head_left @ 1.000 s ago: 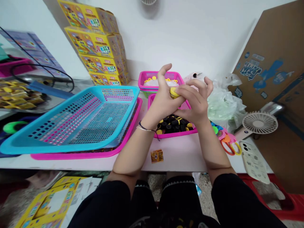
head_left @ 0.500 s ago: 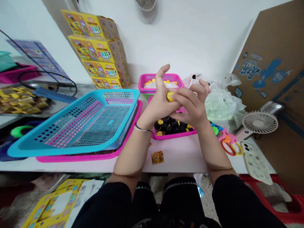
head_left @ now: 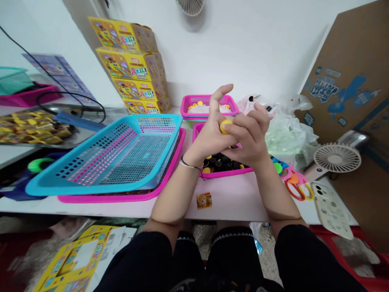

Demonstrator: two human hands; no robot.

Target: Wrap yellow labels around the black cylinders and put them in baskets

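Both hands meet above a pink basket (head_left: 226, 175) of small black pieces and yellow caps. Between them is a small round piece with a yellow cap (head_left: 225, 126); its lower part is hidden by fingers. My left hand (head_left: 209, 136) grips it from the left, thumb raised clear of it. The fingers of my right hand (head_left: 251, 136) close on it from the right, index fingertip against the yellow top. On the table below lies a small printed yellow-brown wrapper (head_left: 204, 200).
A blue basket (head_left: 127, 188) sits in a larger pink one at left. Yellow boxes (head_left: 133, 65) are stacked behind it. Rightward are plastic bags (head_left: 290, 138), scissors (head_left: 296, 190), a small fan (head_left: 336, 158), a phone (head_left: 332, 213) and a large carton (head_left: 343, 61).
The view has turned slightly left, so the scene sits further right. Both hands still hold the yellow-capped piece, with the right fingers shifted a little on it.
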